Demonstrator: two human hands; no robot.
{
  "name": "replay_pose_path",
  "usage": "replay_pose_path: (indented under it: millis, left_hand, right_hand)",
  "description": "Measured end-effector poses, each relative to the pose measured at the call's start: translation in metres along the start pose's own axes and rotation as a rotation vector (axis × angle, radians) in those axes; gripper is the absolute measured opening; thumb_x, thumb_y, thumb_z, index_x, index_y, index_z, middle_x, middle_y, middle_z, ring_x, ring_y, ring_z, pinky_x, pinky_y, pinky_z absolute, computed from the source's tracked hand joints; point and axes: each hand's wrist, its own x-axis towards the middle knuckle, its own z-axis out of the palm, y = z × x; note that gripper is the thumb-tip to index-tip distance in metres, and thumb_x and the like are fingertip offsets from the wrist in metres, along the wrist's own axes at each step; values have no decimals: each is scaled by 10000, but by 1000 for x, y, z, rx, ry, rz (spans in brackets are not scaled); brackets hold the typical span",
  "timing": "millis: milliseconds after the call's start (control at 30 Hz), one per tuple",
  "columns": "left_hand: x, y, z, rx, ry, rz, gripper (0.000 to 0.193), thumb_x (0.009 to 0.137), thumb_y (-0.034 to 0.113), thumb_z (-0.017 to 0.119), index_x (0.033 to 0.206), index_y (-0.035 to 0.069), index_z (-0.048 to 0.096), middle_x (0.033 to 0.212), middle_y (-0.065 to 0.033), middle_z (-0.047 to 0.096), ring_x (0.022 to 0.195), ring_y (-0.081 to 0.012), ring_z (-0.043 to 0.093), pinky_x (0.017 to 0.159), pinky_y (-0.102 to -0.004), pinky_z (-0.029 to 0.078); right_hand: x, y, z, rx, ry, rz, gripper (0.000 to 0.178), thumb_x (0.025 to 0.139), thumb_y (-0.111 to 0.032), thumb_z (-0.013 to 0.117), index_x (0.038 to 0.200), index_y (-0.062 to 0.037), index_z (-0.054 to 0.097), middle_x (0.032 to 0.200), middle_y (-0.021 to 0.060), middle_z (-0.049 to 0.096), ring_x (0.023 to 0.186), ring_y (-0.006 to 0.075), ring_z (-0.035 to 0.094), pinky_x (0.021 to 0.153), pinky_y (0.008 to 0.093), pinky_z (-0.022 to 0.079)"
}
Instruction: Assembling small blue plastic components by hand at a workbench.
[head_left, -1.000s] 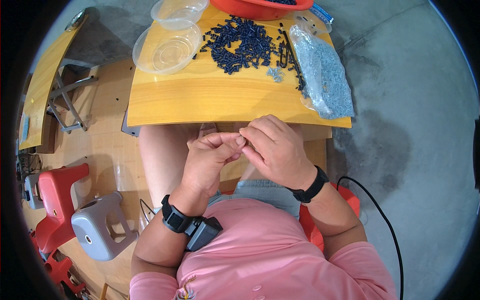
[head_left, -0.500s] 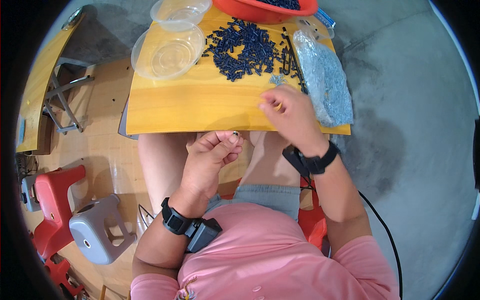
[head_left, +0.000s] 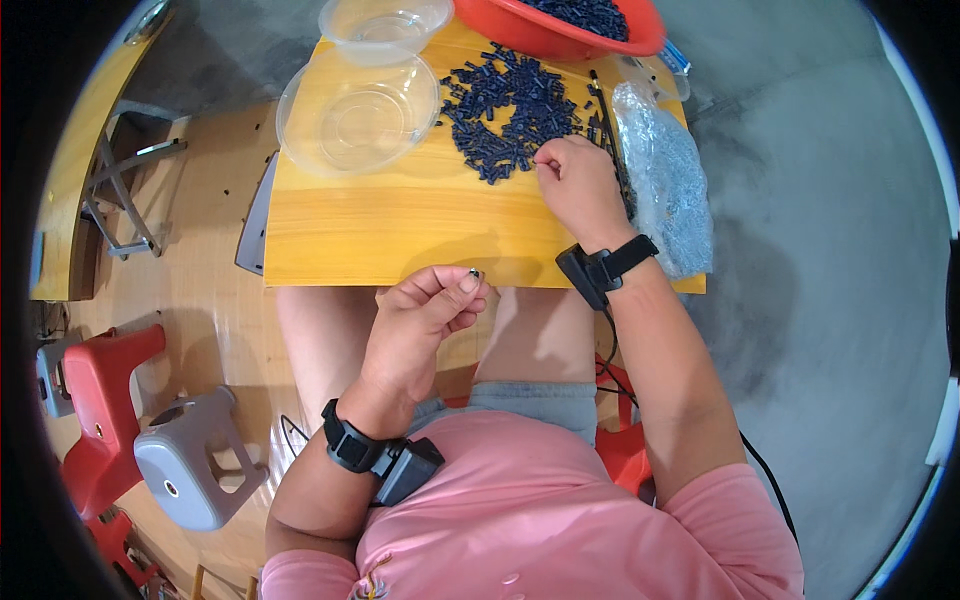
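My left hand (head_left: 432, 308) is just off the table's near edge, over my lap. Its thumb and forefinger pinch a small dark plastic piece (head_left: 474, 272), of which only the tip shows. On the table, my right hand (head_left: 583, 187) rests with curled fingers at the lower right of a pile of small dark blue plastic pieces (head_left: 487, 154). Its fingertips are pressed together, and anything between them is too small or hidden to make out. The hand covers the spot where the small silvery bits lay.
Two clear plastic bowls (head_left: 290, 128) stand at the table's far left. A red basin (head_left: 560, 42) with more dark pieces is at the back. A clear bag of silvery parts (head_left: 668, 190) lies on the right, beside a thin black rod (head_left: 607, 125). Stools (head_left: 185, 465) stand at left.
My right hand has moved forward and down to the pile's edge, over the silvery bits. My left hand keeps its pinch in nearly the same place. The view has shifted slightly.
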Motion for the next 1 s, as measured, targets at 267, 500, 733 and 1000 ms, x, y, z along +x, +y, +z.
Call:
replay_pose_path:
  millis: [267,500,733,1000]
  left_hand:
    - [3,4,0,-30,-33,-18,121,921,187,615,974,80,638,921,-25,665,813,-94,606,714,-229,479]
    - [1,3,3,-17,-18,2,109,917,180,619,971,87,641,912,-23,670,798,-91,608,702,-231,480]
    - [-4,-2,10,-3,-67,17,122,916,170,622,996,80,640,896,-22,668,789,-89,607,694,-233,478]
    - [-10,-15,24,67,-146,12,143,894,151,649,1016,76,645,905,-24,672,799,-99,621,707,-234,479]
  right_hand:
    - [1,-6,2,-39,-54,15,29,756,-15,599,758,8,617,807,181,611,774,362,600,703,425,491]
    - [-2,-7,-2,-98,-53,-9,61,730,-1,598,788,17,599,790,184,605,758,365,592,694,431,482]
    - [-32,-30,-48,281,11,176,173,749,-9,611,915,16,653,755,128,605,685,253,613,631,335,489]
    - [-94,-49,-64,689,-25,339,135,862,-26,599,974,16,658,861,37,650,723,90,580,660,225,466]
